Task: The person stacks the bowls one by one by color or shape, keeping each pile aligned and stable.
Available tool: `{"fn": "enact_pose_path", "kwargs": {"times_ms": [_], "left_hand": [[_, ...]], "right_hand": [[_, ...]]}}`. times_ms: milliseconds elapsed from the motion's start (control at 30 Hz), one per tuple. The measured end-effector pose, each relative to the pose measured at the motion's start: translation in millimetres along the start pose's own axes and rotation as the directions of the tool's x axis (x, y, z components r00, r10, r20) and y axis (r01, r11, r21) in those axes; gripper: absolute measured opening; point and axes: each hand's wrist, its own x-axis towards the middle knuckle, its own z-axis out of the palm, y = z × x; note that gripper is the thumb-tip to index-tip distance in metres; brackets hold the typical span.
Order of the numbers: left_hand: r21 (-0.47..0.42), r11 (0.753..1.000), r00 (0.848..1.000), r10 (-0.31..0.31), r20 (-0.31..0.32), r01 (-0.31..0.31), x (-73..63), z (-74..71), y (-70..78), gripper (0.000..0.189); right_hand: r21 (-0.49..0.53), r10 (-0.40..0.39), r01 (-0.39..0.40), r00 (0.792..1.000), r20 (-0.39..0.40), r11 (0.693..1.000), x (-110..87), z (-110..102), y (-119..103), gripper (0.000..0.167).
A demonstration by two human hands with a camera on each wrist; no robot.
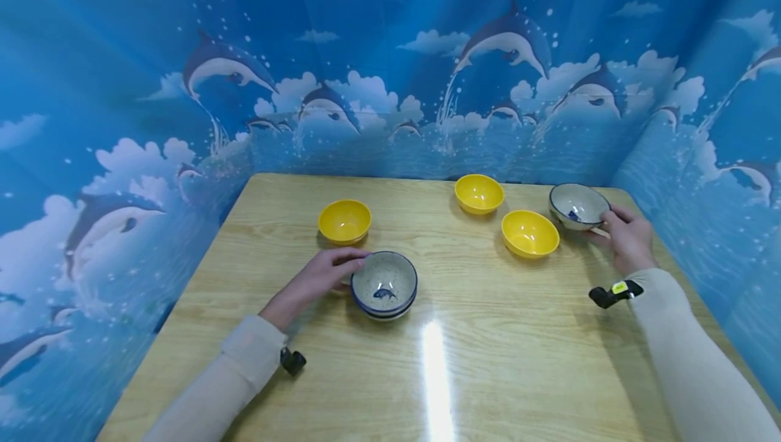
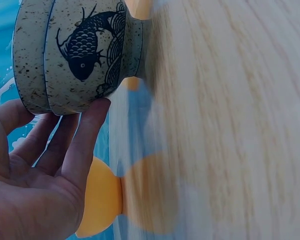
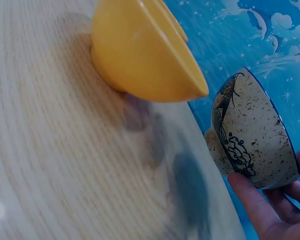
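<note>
Two grey speckled bowls with blue rims and a fish drawing (image 1: 386, 283) stand nested on the table. At their left side is my left hand (image 1: 326, 276), thumb at the rim and fingers against the outer wall. In the left wrist view, the fingertips lie under the fish pattern of the stacked bowls (image 2: 85, 55). My right hand (image 1: 628, 235) grips a similar speckled bowl (image 1: 579, 205) by its right edge, at the far right. The right wrist view shows this bowl (image 3: 255, 135) tilted, its foot off the table, with fingers (image 3: 252, 200) underneath.
A yellow bowl (image 1: 344, 222) sits behind the stack. Two more yellow bowls stand at the back right, one farther back (image 1: 478, 194) and one (image 1: 530, 234) just left of my right hand. A dolphin-print curtain (image 1: 378, 55) borders the wooden table (image 1: 500, 347).
</note>
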Motion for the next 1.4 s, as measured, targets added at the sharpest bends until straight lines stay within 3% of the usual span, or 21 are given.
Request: {"fn": "enact_pose_path", "kwargs": {"times_ms": [467, 667, 900, 1400], "left_hand": [[-0.026, 1.0, 1.0, 0.003, 0.002, -0.003, -1.5, 1.0, 0.2, 0.04], [-0.036, 0.999, 1.0, 0.014, 0.007, -0.013, -1.6, 1.4, -1.0, 0.041], [-0.044, 0.999, 1.0, 0.016, 0.013, -0.015, -1.6, 1.2, 0.0, 0.042], [-0.047, 0.999, 1.0, 0.013, 0.018, -0.012, -1.6, 0.8, 0.5, 0.042]], "right_hand": [[-0.211, -0.049, 0.058, 0.998, 0.051, 0.976, -22.4, 29, -20, 0.058], [-0.313, -0.037, 0.069, 0.994, 0.107, 0.947, -34.3, 46, -24, 0.059], [-0.459, -0.04, 0.111, 0.986, 0.161, 0.882, -48.7, 65, -26, 0.059], [-0.484, -0.028, 0.183, 0.95, 0.311, 0.856, -77.7, 99, -12, 0.056]]}}
